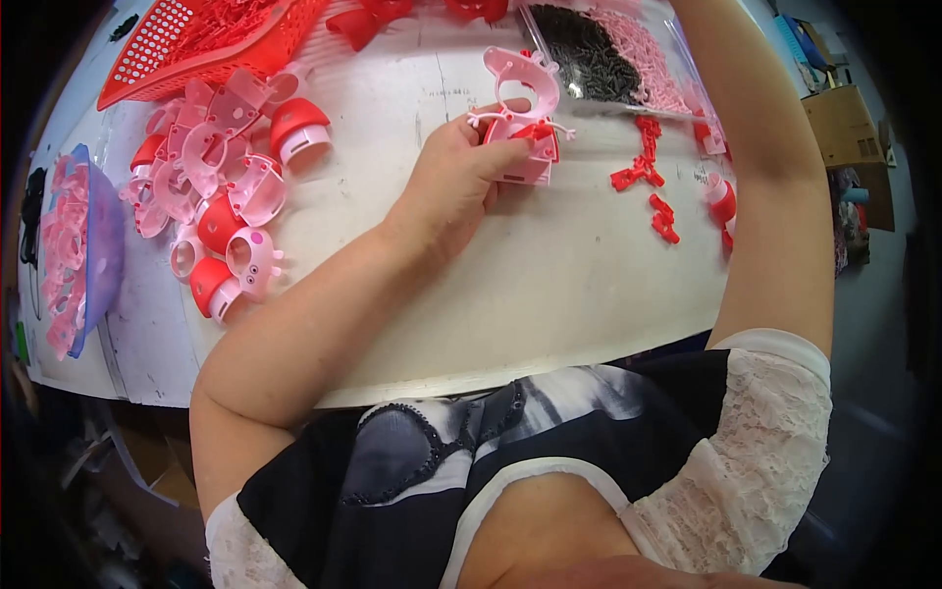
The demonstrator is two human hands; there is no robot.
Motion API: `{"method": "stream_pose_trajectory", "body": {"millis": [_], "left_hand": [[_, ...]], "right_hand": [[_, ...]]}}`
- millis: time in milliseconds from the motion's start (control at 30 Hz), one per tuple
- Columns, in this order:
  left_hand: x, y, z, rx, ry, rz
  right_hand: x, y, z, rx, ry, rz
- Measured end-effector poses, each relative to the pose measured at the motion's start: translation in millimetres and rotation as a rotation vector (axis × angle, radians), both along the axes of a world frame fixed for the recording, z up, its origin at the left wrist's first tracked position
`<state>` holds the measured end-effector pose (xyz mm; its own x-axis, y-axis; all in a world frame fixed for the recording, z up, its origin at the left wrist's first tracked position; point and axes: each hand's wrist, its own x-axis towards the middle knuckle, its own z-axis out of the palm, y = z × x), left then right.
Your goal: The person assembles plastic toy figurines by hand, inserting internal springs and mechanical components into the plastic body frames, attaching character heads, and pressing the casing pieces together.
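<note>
One white desk [589, 294] spans most of the head view on my remote display. The right arm [775, 216] runs past the upper edge; the right hand lies outside the frame, so I cannot tell its state. At upper left I see a heap of pink and red shells [206, 162], just below a perforated red basket [147, 44] of small red parts. Left of the heap, a translucent blue bowl [103, 245] holds further pink pieces. A clear tray [599, 107], upper right of centre, contains small black and pink parts. The left hand [456, 167] grips a pink assembly [504, 127] above the desk, near this tray, its thumb beside a red insert [538, 132]. Loose red pieces [664, 218] lie farther right.
</note>
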<state>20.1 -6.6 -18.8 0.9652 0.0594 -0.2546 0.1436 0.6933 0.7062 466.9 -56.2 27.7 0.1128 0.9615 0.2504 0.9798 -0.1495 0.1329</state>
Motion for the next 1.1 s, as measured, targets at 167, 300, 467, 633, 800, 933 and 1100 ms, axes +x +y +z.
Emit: {"method": "stream_pose_trajectory", "body": {"millis": [167,300,467,633,800,933,1100], "left_hand": [[-19.1,-3.2,16.2,0.042,-0.02,0.042],[-19.1,-5.3,16.2,0.069,0.006,0.003],[-23.0,-7.4,13.1,0.116,0.003,-0.145],[-24.1,-5.0,13.1,0.275,0.035,-0.256],[-23.8,-8.3,12.6,0.248,-0.02,-0.291],[-26.1,-12.8,22.1,0.245,-0.031,-0.317],[-26.9,-9.3,16.2,0.226,0.011,-0.31]], "right_hand": [[-213.8,-25.4,125.0,0.172,0.379,-0.291],[-294.0,-79.3,125.4,-0.034,0.76,0.126],[-342.2,-100.2,114.0,-0.256,0.39,0.184],[-301.1,-74.4,36.8,0.4,0.537,1.154],[-304.7,-90.8,47.7,-0.034,0.561,0.725],[-345.4,-108.5,103.4,-0.411,0.536,0.259],[-297.0,-84.6,33.3,0.042,0.808,1.086]]}}
